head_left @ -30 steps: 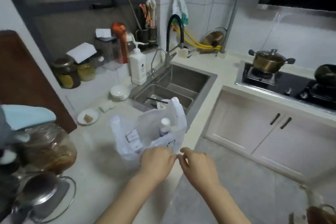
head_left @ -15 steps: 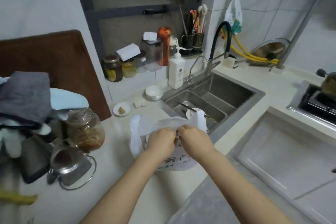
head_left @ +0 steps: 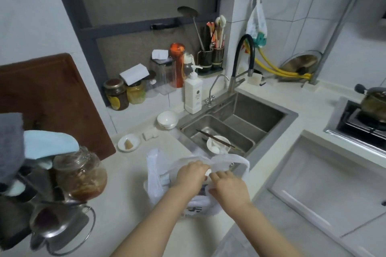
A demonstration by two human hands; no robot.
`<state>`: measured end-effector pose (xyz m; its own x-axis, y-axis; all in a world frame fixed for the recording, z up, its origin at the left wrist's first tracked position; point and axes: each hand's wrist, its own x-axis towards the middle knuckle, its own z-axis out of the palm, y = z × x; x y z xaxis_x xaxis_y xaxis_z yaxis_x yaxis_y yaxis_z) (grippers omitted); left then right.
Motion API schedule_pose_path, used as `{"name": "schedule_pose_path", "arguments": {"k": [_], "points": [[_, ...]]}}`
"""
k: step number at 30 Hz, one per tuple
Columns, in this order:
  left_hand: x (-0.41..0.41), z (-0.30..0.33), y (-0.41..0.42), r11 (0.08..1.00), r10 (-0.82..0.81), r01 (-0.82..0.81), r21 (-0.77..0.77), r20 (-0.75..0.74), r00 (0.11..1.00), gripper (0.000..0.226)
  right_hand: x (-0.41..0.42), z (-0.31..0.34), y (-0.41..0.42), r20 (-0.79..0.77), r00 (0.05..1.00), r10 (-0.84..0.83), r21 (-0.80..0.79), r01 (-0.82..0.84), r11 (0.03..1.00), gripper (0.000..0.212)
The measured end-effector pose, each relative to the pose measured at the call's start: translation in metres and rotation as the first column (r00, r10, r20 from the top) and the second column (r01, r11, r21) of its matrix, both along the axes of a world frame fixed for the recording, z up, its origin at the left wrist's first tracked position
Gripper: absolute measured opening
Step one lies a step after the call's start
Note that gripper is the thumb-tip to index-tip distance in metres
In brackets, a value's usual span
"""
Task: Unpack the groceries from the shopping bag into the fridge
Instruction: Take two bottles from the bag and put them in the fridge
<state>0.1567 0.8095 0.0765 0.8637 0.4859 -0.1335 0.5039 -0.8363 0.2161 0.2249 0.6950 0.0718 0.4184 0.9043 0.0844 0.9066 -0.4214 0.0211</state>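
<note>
- Since a moment ago the two hands have drawn a little apart at the mouth of the shopping bag (head_left: 155, 175), and a small white rounded thing (head_left: 208, 172) now shows between them; what it is cannot be told.
- The shopping bag is white, thin plastic with dark print low on its front, and it stands on the pale worktop (head_left: 117, 204) just in front of the sink (head_left: 236, 123), near the worktop's front edge.
- The left hand (head_left: 191, 174) lies over the bag's opening with its fingers curled down onto the bunched plastic, gripping it.
- The right hand (head_left: 228, 189) is just beside it, fingers bent and pinching the plastic at the bag's top edge.
- One loop handle (head_left: 240, 159) arches up on the sink side of the bag.
- In the sink's nearer basin lie a white dish (head_left: 218, 145) and dark chopsticks (head_left: 211, 136) across it.
- Left of the sink stand a white bowl (head_left: 167, 119) and a small plate (head_left: 128, 142); behind the sink's left corner stands a white pump bottle (head_left: 193, 95).
- Far left of the sink, a glass jar (head_left: 80, 173) with brownish contents stands on the worktop.
- Right of the sink, a pot (head_left: 373, 103) sits on the stove.
</note>
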Motion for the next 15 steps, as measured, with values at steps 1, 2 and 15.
{"name": "schedule_pose_path", "arguments": {"k": [1,2,15], "points": [[0.001,-0.004,0.001,1.0,-0.018,0.017,-0.005,-0.02,1.0,0.036,0.002,-0.007,0.001,0.004,1.0,-0.014,0.01,0.014,1.0,0.028],[0.002,-0.007,0.002,0.999,-0.032,0.032,-0.01,-0.034,0.999,0.039,0.003,-0.013,0.0,-0.02,0.999,-0.04,0.0,0.04,0.999,0.021],[0.012,-0.015,0.027,0.992,-0.113,0.116,0.042,-0.082,0.99,0.051,0.004,-0.027,0.006,-0.165,0.974,-0.157,-0.192,0.125,0.973,0.05]]}}
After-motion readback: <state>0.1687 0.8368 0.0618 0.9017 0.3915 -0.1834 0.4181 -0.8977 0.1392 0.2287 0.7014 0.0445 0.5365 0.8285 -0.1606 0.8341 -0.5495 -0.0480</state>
